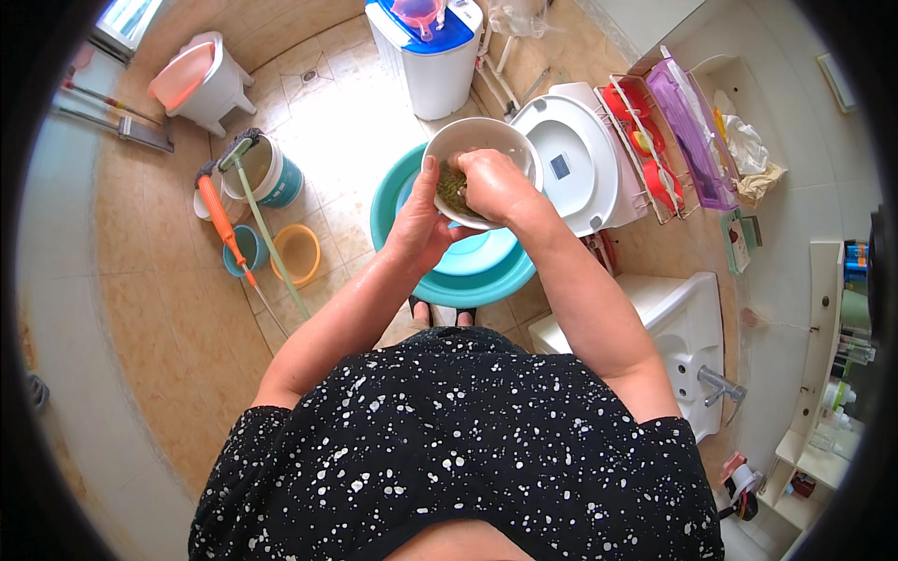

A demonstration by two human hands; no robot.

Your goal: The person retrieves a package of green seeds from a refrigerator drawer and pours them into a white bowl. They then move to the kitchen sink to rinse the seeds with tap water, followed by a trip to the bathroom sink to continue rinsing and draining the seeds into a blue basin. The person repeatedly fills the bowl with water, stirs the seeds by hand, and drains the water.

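Observation:
A white bowl (484,130) is tilted over a teal plastic basin (456,289). My left hand (421,224) grips the bowl's left rim, its thumb along the edge and its fingers under the bowl. Inside lie small green grains, perhaps mung beans (454,191), low on the left side. My right hand (491,184) reaches into the bowl with bent fingers touching the grains; whether it has closed on any is hidden. Below the bowl, a lighter blue basin (484,254) sits within the teal one.
A toilet with a white lid (596,168) stands right of the bowl. A small washing machine (438,77) is beyond. Left are a white bucket (280,175), mops, a blue pail (247,251) and a yellow pail (297,254). A washbasin (691,329) is at right.

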